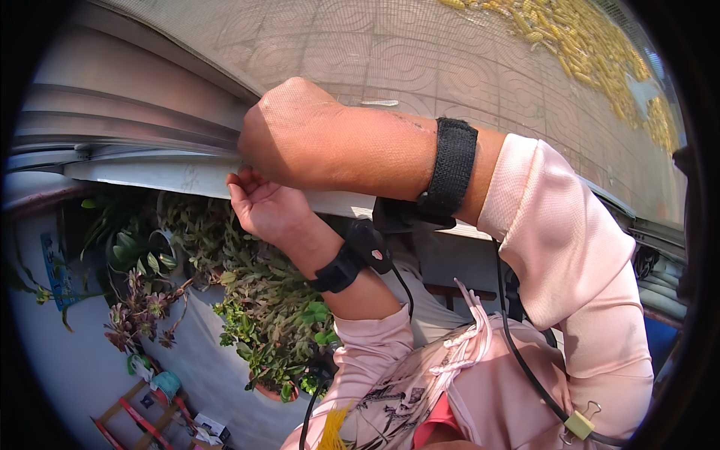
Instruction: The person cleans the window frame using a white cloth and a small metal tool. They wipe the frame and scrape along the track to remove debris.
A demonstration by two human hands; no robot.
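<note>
My right hand [287,126] is bent at the wrist over the edge of a sliding window frame [219,143]. Its fingers are hidden behind the back of the hand. Just below it, my left hand [267,208] has its palm turned up and its fingers curled at the white sill [146,174]. The left fingertips are partly covered by the right hand, so anything between them is hidden. A fine mesh screen [394,50] spans the window behind my right forearm. Both wrists wear black straps, and a dark device sits at the left one.
Potted succulents [270,304] and a purple rosette plant [140,309] stand below the sill. A red-edged wooden rack [140,416] is at lower left. Black cables hang by my arms, one with a yellow binder clip [579,424]. Beyond the screen, corn cobs [585,50] lie on paving.
</note>
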